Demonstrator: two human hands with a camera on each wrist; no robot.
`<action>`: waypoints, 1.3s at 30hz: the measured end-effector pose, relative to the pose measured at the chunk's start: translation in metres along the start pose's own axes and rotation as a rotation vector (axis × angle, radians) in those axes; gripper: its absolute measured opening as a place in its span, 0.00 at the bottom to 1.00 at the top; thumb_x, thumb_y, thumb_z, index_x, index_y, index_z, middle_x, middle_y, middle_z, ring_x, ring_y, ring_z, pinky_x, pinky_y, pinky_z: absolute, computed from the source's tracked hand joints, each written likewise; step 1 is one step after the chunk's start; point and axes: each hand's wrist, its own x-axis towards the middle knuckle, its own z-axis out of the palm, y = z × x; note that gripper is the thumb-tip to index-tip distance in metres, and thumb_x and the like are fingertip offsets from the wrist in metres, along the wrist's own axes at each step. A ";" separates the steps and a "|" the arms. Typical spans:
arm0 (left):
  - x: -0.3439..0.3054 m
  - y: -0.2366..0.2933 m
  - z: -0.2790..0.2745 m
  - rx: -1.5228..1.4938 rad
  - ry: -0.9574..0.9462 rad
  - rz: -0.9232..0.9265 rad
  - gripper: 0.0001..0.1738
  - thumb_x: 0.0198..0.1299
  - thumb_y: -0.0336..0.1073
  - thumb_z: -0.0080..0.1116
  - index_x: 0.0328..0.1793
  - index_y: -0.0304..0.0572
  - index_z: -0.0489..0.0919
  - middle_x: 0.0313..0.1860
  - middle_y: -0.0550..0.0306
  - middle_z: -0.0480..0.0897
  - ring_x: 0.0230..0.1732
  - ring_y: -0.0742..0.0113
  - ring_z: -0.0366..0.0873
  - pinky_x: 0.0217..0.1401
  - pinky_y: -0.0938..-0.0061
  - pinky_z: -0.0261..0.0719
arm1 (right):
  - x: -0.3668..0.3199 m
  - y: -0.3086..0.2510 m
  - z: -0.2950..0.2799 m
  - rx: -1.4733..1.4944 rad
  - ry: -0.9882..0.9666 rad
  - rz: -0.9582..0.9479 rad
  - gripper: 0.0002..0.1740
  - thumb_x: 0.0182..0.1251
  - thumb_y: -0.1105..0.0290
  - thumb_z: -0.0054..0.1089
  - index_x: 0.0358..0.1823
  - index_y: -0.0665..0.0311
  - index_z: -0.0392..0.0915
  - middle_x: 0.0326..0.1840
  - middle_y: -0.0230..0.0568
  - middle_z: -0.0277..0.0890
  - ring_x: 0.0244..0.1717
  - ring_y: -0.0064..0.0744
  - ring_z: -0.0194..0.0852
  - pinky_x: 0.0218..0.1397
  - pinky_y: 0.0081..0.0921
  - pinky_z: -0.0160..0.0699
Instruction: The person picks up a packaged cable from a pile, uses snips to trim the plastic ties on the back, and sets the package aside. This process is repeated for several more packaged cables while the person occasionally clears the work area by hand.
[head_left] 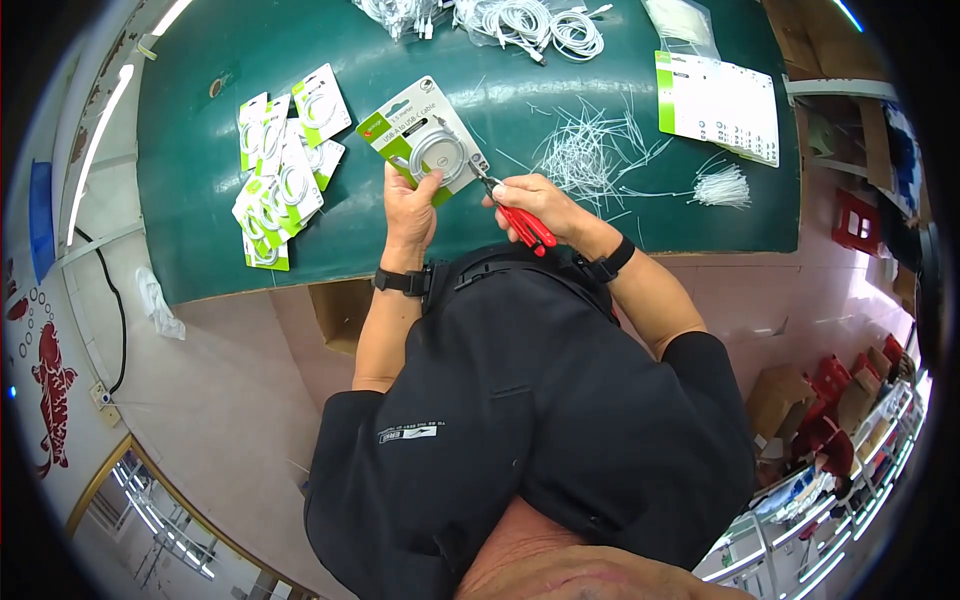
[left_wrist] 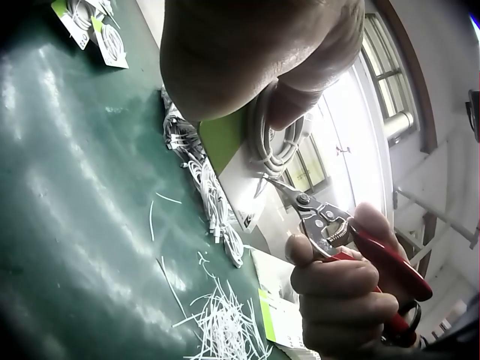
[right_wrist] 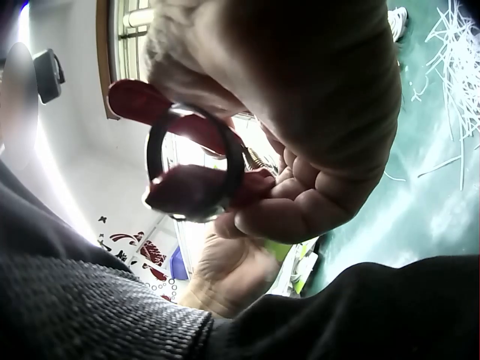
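My left hand [head_left: 408,212] holds a green and white card [head_left: 385,128] printed "USB-A to USB-C cable", its thumb pressing on the coiled white cable [head_left: 414,152] mounted there. My right hand [head_left: 548,205] grips red-handled wire cutters [left_wrist: 322,229] with a spring between the handles. In the left wrist view, the cutters' tips are right at the edge of the coil, over the card's white face. From the right wrist, a dark ring [right_wrist: 154,161] shows around the red handles. Both hands are above the near part of the green table [head_left: 380,270].
Carded cables [head_left: 290,185] lie heaped on the left. Bagged white cables [head_left: 515,25] are along the far edge. To the right are loose thin white ties [head_left: 590,150], a bundle of ties [head_left: 722,188], a stack of cards [head_left: 715,105] and a plastic bag [head_left: 682,22].
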 end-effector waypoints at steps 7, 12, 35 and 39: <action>0.002 0.004 -0.017 0.018 0.108 0.110 0.29 0.61 0.16 0.59 0.68 0.41 0.70 0.62 0.55 0.79 0.62 0.63 0.79 0.68 0.64 0.78 | -0.002 0.010 -0.011 -0.030 0.082 0.094 0.26 0.78 0.50 0.54 0.52 0.72 0.78 0.33 0.40 0.81 0.28 0.30 0.84 0.33 0.26 0.83; -0.033 0.025 -0.082 0.047 0.329 0.162 0.31 0.60 0.16 0.57 0.71 0.39 0.68 0.63 0.54 0.78 0.63 0.62 0.79 0.69 0.63 0.77 | -0.004 0.026 -0.032 0.297 0.167 0.209 0.30 0.77 0.45 0.53 0.53 0.70 0.78 0.36 0.44 0.83 0.34 0.37 0.86 0.40 0.33 0.86; 0.065 0.070 -0.284 1.369 0.888 0.093 0.31 0.58 0.47 0.70 0.60 0.32 0.78 0.54 0.37 0.84 0.57 0.46 0.82 0.62 0.61 0.78 | -0.011 0.020 -0.013 0.255 0.227 0.044 0.33 0.79 0.41 0.47 0.60 0.67 0.74 0.44 0.47 0.85 0.45 0.43 0.87 0.48 0.41 0.88; 0.090 0.073 -0.300 1.455 0.789 -0.122 0.33 0.55 0.49 0.71 0.60 0.34 0.79 0.53 0.37 0.85 0.56 0.47 0.84 0.60 0.60 0.80 | -0.012 0.021 -0.010 0.275 0.276 0.008 0.32 0.79 0.42 0.47 0.60 0.67 0.75 0.44 0.46 0.85 0.45 0.43 0.87 0.48 0.41 0.88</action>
